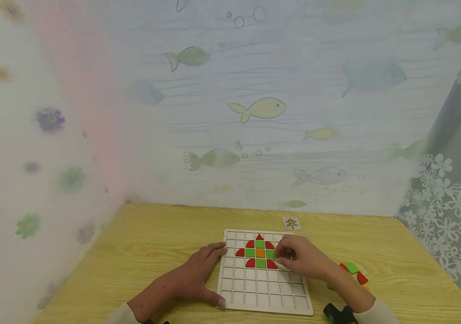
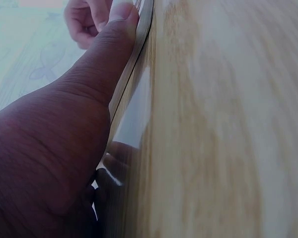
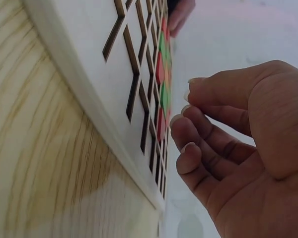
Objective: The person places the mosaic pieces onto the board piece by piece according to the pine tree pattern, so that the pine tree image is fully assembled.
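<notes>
A square wooden grid board [image 1: 250,297] lies on the table with red, green and orange pieces set in its upper cells. They form a stepped pattern around an orange square [image 1: 260,253]. My left hand [image 1: 191,276] rests along the board's left edge, its thumb [image 2: 107,54] at the lower corner and its fingers higher up. Over the pattern's right side is my right hand [image 1: 301,256], beside a green square [image 1: 270,254]. Its fingers [image 3: 188,131] are curled, with thumb and index tips close together. No piece shows between them; a thin one could be hidden.
Loose red, green and yellow pieces [image 1: 351,268] lie right of the board, partly behind the right forearm. A small pattern card [image 1: 291,223] lies beyond the board's far edge. Printed curtains [image 1: 262,180] hang behind and beside the wooden table [image 1: 165,234].
</notes>
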### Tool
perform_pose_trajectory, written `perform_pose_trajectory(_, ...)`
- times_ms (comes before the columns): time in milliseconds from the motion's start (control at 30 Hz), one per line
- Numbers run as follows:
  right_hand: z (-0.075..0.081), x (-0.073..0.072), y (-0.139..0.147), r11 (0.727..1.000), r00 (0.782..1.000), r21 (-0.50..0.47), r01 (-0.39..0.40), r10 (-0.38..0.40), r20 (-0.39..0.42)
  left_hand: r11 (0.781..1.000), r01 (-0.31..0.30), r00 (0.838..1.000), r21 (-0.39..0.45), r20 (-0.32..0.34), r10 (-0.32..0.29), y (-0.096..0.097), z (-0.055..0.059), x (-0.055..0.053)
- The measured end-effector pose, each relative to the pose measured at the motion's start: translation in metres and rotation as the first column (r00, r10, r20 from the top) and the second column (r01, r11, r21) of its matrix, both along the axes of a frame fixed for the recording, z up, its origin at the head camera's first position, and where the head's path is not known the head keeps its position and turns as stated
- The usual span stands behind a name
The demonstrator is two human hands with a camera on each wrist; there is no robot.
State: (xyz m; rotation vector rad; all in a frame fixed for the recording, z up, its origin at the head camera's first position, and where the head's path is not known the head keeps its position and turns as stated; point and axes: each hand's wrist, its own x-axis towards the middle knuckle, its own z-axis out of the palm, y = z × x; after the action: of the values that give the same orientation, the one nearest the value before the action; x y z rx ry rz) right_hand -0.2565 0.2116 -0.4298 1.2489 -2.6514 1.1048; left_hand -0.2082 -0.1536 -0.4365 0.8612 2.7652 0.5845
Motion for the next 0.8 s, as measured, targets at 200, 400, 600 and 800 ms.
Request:
perform_pose_trajectory(200,0.003,0.006,0.017,0.999,0.999,-0.033,0.005,-0.007,-0.042,1.0,-0.001,1.0,-0.003,0.001,0.001,0.0,0.0,0.0)
perform_pose_trajectory(400,0.005,0.01,0.037,0.996,0.996,-0.017,0.083,-0.084,-0.033,1.0,-0.007,1.0,-0.007,0.0,0.007,0.001,0.001,0.002)
perform_pose_trajectory(600,0.004,0.014,0.057,0.993,0.993,-0.025,0.112,-0.113,-0.025,1.0,-0.013,1.0,-0.014,-0.006,0.013,0.002,0.001,0.005)
perform_pose_trajectory(800,0.003,0.021,0.076,0.992,0.992,-0.045,0.12,-0.122,-0.036,1.0,-0.011,1.0,-0.015,-0.013,0.011,0.003,0.001,0.009)
